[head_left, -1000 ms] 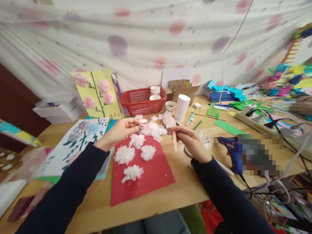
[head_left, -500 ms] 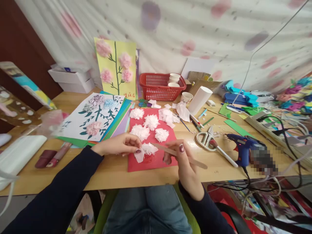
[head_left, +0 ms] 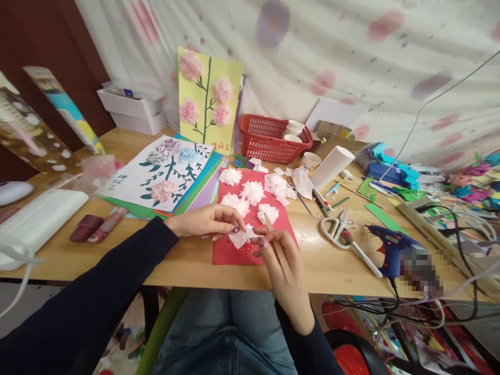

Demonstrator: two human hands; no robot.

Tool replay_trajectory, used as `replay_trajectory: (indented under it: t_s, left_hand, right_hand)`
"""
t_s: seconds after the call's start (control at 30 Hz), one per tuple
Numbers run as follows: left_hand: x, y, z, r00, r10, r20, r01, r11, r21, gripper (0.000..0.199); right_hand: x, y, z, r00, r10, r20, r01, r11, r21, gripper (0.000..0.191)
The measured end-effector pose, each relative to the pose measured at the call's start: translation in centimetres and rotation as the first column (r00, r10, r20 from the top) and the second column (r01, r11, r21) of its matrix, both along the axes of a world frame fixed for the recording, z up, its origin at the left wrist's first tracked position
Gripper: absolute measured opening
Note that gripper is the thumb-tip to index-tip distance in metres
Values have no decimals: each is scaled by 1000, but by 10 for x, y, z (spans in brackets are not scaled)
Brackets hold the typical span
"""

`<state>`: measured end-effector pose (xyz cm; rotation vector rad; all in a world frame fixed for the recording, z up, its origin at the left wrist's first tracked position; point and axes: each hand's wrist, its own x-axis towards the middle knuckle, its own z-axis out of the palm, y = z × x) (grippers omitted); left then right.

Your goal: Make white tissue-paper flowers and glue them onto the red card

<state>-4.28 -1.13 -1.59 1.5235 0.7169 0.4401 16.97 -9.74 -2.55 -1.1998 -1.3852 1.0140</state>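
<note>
A red sheet of paper [head_left: 224, 254] lies before me, with several ruffled white tissue-paper flowers [head_left: 252, 192] on it. Over its near part, my left hand [head_left: 213, 221] pinches a small piece of white tissue paper [head_left: 239, 239] between thumb and finger. My right hand [head_left: 287, 271] is closed round a flat wooden craft stick [head_left: 283, 258], which points up and away. The right fingertips are at the tissue piece's right edge; whether they grip it too, I cannot tell. A wet, glossy patch [head_left: 247, 250] shows on the red sheet just below the tissue.
Scissors [head_left: 332, 233], a white-handled brush [head_left: 365, 258] and a blue glue gun [head_left: 390, 247] with trailing cords lie to the right. Behind stand a red basket [head_left: 269, 151], a paper cup [head_left: 310, 160] and a yellow flower picture [head_left: 211, 125]. Coloured sheets [head_left: 199, 190] are stacked left.
My right hand has moved in beside the tissue piece, and the stick has swung from nearly level to upward-pointing. My left hand has brought the tissue slightly up. The whole view has shifted.
</note>
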Motion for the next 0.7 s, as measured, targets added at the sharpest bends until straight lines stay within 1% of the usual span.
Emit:
replay_trajectory:
  t_s: [0.03,0.1,0.17,0.27,0.33,0.4,0.47,0.57,0.7]
  left_hand:
    - [0,-1,0,1000,2,17,-2,1000,-4,23]
    - [0,-2,1,999,16,45,-16,1000,-1,20]
    - [-1,-3,2,997,40,62,-41,999,17,17]
    - [-1,-4,2,992,85,97,-90,995,49,16]
    - [0,-4,2,981,139,132,-148,987,61,25]
    - [2,-4,0,970,191,150,-201,978,57,37]
    - [5,-5,0,964,228,138,-237,970,46,35]
    - [9,-7,0,953,279,123,-286,957,52,20]
    - [12,-8,0,940,312,140,-325,942,80,20]
  right_hand:
    - [-3,2,3,999,40,-20,-40,999,-15,20]
    - [-10,5,5,991,74,-114,-80,995,-51,26]
    - [-16,9,3,985,47,-164,-59,996,-65,27]
    - [-18,14,0,990,-53,-130,50,998,-26,23]
    - [-18,15,-1,991,-99,-86,101,995,18,20]
    - [-17,15,0,991,-119,-61,122,991,54,18]
    - [-17,15,1,991,-118,-61,123,989,84,18]
    - [-18,14,1,994,-86,-71,93,990,105,19]
    - [-21,16,-1,996,-52,-77,60,994,95,18]
